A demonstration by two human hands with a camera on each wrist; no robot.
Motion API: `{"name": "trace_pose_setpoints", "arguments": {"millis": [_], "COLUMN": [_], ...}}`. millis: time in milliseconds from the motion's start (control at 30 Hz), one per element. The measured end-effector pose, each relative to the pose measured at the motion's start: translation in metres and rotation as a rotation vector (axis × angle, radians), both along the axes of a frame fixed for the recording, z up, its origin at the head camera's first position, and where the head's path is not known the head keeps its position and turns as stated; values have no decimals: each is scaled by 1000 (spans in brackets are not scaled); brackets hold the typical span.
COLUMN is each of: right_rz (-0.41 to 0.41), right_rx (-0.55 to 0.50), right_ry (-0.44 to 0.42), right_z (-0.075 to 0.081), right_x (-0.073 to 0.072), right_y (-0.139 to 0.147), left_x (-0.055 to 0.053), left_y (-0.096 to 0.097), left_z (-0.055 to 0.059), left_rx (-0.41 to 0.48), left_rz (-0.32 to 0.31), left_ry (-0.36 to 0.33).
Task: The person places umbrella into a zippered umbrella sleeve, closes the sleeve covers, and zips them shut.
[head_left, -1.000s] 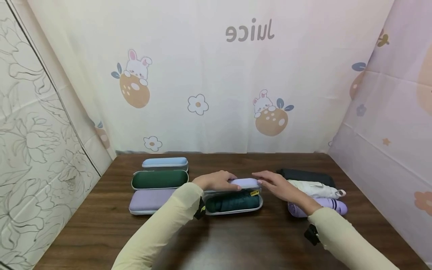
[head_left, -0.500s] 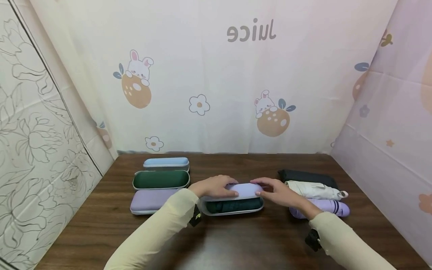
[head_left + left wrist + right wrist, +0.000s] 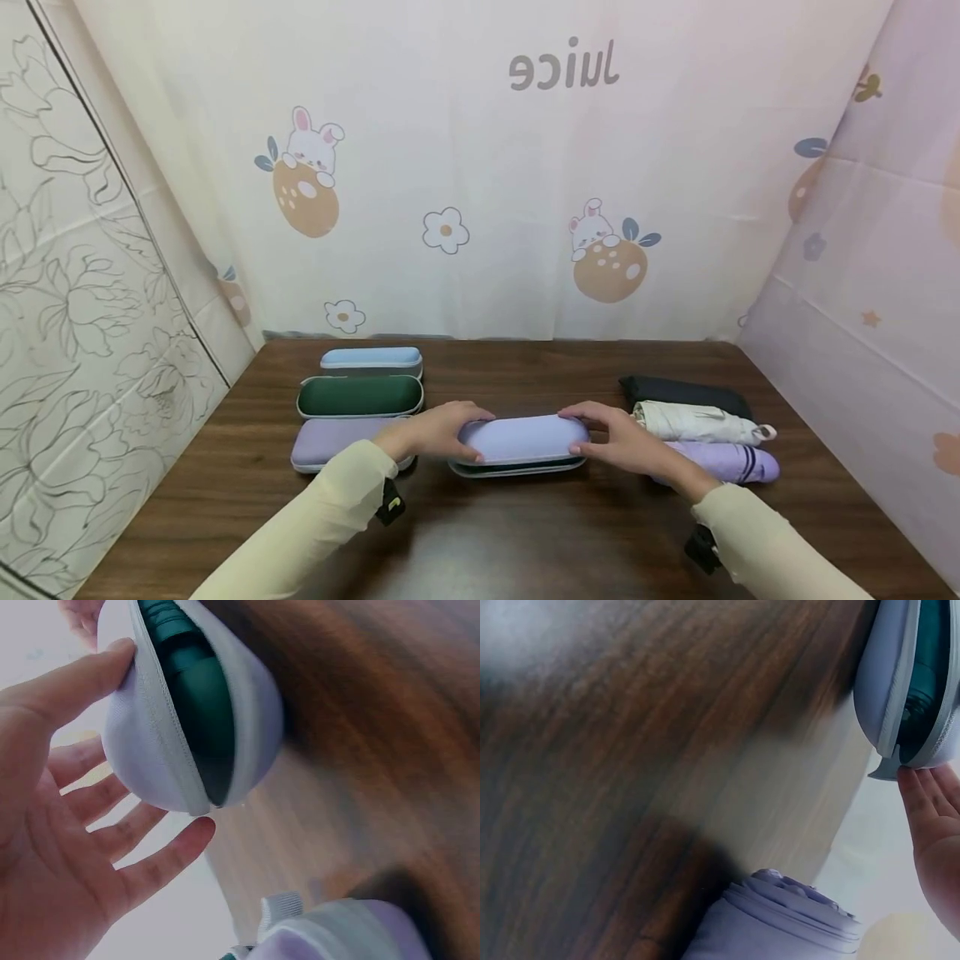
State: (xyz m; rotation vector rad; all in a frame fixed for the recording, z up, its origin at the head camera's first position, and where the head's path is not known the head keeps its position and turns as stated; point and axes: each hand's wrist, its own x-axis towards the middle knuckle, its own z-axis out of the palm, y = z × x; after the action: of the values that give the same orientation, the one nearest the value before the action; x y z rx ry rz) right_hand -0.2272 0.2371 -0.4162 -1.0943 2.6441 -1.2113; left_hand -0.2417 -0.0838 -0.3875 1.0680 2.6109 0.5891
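A lavender zip case (image 3: 525, 439) lies on the table between both hands, its lid lowered nearly onto the base. A dark green folded umbrella (image 3: 201, 712) shows through the narrow gap along the zip. The left hand (image 3: 438, 435) holds the lid's left end, thumb on the front and fingers spread behind. At the other end the right hand (image 3: 621, 437) holds the lid, thumb in front and fingers at the back. In the right wrist view, the fingers touch the case's end near a small tab (image 3: 887, 766).
Left on the table (image 3: 480, 533) are a light blue case (image 3: 371, 358), a green case (image 3: 360, 396) and another purple case (image 3: 330, 440). On the right lie a black folded umbrella (image 3: 686, 396), a white one (image 3: 701, 422) and a purple one (image 3: 727, 461).
The lid has swung down toward the front over the green umbrella, which is now mostly covered. The left hand has slid left to the lid's end; the right has stayed at its end.
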Motion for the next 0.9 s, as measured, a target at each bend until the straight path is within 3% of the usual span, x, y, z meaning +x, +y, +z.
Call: {"name": "trace_pose_setpoints", "arguments": {"millis": [333, 700, 900], "right_rz": [-1, 5, 0], "right_rx": [-5, 70, 133], "right_ry": [100, 286, 308], "right_z": [-7, -11, -5], "right_x": [2, 3, 5], "right_y": [-1, -5, -7], "left_x": [13, 15, 13], "left_y": [-2, 0, 0], "left_z": [-11, -18, -20], "left_rx": [45, 35, 13], "left_rz": [10, 41, 43], "left_ry": [129, 185, 188]}}
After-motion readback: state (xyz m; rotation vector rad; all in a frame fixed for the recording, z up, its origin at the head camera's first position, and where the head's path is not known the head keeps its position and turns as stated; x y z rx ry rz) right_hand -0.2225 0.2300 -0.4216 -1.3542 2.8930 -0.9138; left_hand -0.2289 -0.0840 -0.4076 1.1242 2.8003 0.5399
